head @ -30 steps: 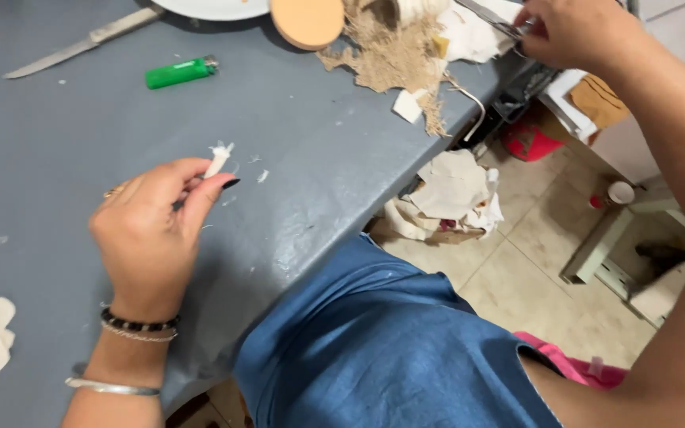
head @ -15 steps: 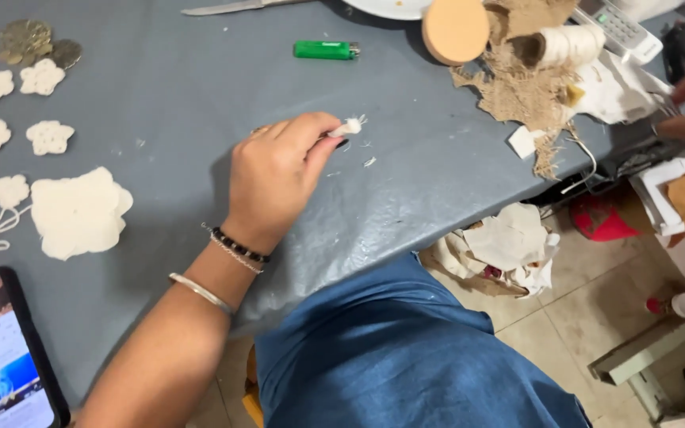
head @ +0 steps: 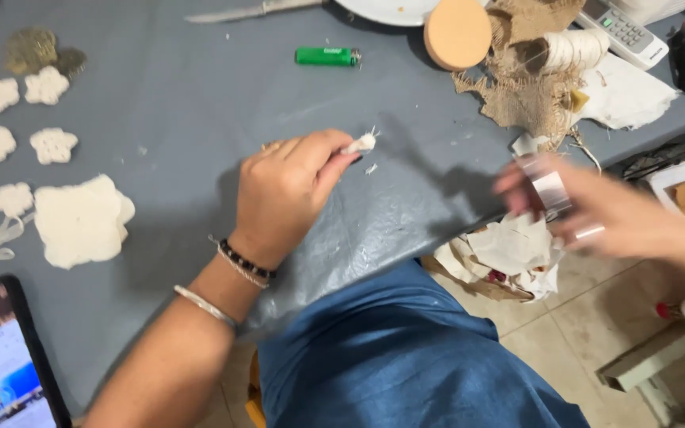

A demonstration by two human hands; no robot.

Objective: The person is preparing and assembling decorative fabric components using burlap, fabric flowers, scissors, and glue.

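Blur hides what the right hand [head: 596, 210] grips, perhaps metal; left fingers [head: 334, 162] pinch a white scrap [head: 361, 144].

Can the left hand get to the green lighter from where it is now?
Probably yes. The bare grey table lies open between the left hand and the green lighter, but its fingers already pinch a small white piece, so it would need setting down first.

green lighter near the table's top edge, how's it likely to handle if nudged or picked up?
The green lighter lies flat on its side on the grey table cover, so it would probably slide rather than roll far. It looks like a small plastic body, likely light. The smooth casing may be a bit slippery in a pinch grip.
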